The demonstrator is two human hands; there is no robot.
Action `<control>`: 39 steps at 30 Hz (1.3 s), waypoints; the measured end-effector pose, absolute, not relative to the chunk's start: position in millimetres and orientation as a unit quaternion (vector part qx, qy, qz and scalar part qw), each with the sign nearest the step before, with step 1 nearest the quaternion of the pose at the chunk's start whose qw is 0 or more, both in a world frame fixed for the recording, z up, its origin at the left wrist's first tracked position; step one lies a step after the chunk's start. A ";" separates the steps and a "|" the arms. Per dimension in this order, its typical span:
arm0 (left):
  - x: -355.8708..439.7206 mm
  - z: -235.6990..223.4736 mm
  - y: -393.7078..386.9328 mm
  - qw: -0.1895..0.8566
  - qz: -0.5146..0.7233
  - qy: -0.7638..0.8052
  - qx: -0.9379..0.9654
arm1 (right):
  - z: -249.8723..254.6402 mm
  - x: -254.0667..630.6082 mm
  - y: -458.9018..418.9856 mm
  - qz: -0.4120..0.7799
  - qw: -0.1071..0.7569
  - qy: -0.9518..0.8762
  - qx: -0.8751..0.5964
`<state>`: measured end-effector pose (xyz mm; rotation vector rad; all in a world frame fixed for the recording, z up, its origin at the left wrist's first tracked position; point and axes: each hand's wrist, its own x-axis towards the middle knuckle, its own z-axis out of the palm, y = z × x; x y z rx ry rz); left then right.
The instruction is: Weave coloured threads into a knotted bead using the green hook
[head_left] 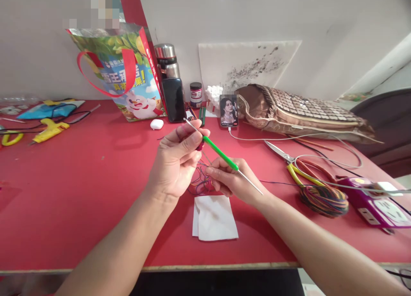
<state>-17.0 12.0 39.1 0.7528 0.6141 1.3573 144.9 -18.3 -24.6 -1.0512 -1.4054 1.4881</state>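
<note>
A crochet hook [221, 153] with a green grip and thin metal ends slants across the middle of the view. My left hand [176, 159] is closed, pinching the hook near its upper metal end. A small dark magenta piece [201, 146] shows between its fingers, mostly hidden. My right hand [233, 176] is closed below the green grip, thumb and fingertips pinching thin yarn; the hook's lower shaft passes over this hand. Loose multicoloured yarn [202, 182] lies tangled on the table between the hands. One strand runs right to a wound yarn bundle [324, 200].
A folded white tissue [216, 219] lies in front of the hands on the red table [96, 193]. Scissors [281, 152], pliers [293, 175] and a purple power strip [369, 202] are at right. Behind stand a propped phone [229, 112], black phone [174, 100] and shopping bag [138, 90].
</note>
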 end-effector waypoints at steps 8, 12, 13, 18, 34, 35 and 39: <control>-14.2 28.0 13.0 0.654 0.595 0.281 0.373 | -29.4 147.7 -19.4 0.362 0.495 -0.677 -0.407; -5.4 20.8 8.3 0.686 0.561 0.309 0.345 | -26.4 150.5 -28.6 0.227 0.569 -0.704 -0.360; -3.5 19.7 7.0 0.687 0.558 0.310 0.347 | -25.7 151.1 -31.2 0.194 0.589 -0.698 -0.357; 0.5 18.0 3.8 0.681 0.559 0.305 0.362 | -21.1 152.2 -37.8 0.153 0.637 -0.661 -0.366; 1.5 12.4 1.6 0.670 0.552 0.308 0.390 | 0.4 158.7 -18.4 0.543 0.665 -0.398 -0.323; 1.1 12.1 1.5 0.657 0.562 0.312 0.394 | 1.2 158.9 -18.2 0.550 0.664 -0.393 -0.320; -0.4 11.6 2.5 0.624 0.595 0.320 0.393 | 2.0 159.7 -17.5 0.558 0.668 -0.383 -0.309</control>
